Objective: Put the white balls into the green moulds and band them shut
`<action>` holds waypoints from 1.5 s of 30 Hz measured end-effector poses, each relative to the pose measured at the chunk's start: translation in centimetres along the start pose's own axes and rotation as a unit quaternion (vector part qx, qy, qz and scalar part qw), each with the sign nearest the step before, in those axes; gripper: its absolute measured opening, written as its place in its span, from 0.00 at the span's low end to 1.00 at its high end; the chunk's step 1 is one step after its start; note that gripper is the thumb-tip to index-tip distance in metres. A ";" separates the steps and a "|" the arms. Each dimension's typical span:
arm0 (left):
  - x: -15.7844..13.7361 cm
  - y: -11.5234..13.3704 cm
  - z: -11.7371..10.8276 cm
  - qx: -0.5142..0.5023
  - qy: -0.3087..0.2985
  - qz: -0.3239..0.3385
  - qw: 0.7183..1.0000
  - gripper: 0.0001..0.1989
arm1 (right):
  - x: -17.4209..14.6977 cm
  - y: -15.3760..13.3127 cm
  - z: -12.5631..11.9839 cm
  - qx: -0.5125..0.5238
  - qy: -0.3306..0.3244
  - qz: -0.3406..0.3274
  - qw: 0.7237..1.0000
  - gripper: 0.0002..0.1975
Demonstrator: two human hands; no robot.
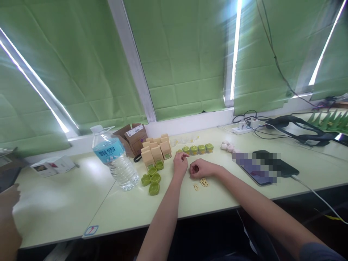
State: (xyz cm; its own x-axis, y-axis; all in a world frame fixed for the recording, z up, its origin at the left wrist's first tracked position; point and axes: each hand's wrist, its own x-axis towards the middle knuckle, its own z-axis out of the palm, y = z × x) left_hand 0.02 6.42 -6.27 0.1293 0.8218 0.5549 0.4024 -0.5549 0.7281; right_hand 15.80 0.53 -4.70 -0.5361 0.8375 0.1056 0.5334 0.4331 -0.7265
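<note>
My left hand (181,161) is over the table just in front of a row of small green-lidded boxes (193,150), its fingers stretched to the right and nothing visible in them. The leftmost box is partly hidden behind it. Close by on the right, my right hand (200,169) has its fingers curled together; whether something small is in them is hidden. Below the right hand lie several pale yellow loop-shaped pieces (203,182). Open green cups (154,188), some square and some shaped, stand left of my left forearm.
Upright tan paper packets (156,154) stand behind the cups, beside an open cardboard box (133,139). A large water bottle (119,165) stands left. White-pink lumps (227,146), a phone (255,170), a power strip (241,128) and cables lie right. Small clear pieces (185,140) sit behind the boxes.
</note>
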 end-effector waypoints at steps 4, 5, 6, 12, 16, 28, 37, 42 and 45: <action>0.0 -0.2 0.1 -0.004 -0.006 0.005 1.000 0.13 | 0.4 0.7 0.0 -0.004 0.030 -0.005 1.000 0.05; 0.0 -0.2 0.1 -0.006 -0.007 0.004 1.000 0.13 | 0.5 0.9 -0.1 -0.005 0.050 -0.001 0.999 0.05; 0.0 -0.2 0.1 -0.008 -0.010 0.002 1.000 0.13 | 0.6 1.2 -0.1 -0.007 0.077 0.002 0.997 0.05; -0.1 0.5 0.1 -0.031 -0.072 -0.005 0.997 0.10 | 1.0 1.9 -0.5 0.013 0.189 0.017 0.982 0.11; -0.3 1.0 0.3 -0.051 -0.108 -0.016 0.993 0.04 | 1.1 2.3 -0.7 -0.003 0.238 0.016 0.971 0.11; 0.6 2.4 -4.6 0.322 0.036 -0.035 0.945 0.12 | 0.9 2.2 -0.7 -0.019 0.184 0.022 0.982 0.10; 0.1 2.4 -5.0 0.367 -0.066 -0.153 0.915 0.15 | 0.8 1.7 -0.9 -0.018 0.156 0.035 0.987 0.09; 0.1 2.3 -4.6 0.347 -0.076 -0.154 0.922 0.14 | 0.8 1.6 -0.9 -0.026 0.156 0.034 0.987 0.09; 0.1 2.2 -4.4 0.337 -0.078 -0.144 0.927 0.13 | 0.7 1.5 -0.9 -0.025 0.154 0.035 0.987 0.09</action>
State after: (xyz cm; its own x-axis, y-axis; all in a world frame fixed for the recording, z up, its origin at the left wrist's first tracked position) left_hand -3.08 4.72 -2.80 0.0372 0.9613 0.2730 0.9090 -0.1461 0.3904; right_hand 16.78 2.08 -5.08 -0.2766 0.9239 0.2643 0.5969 0.3807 -0.7062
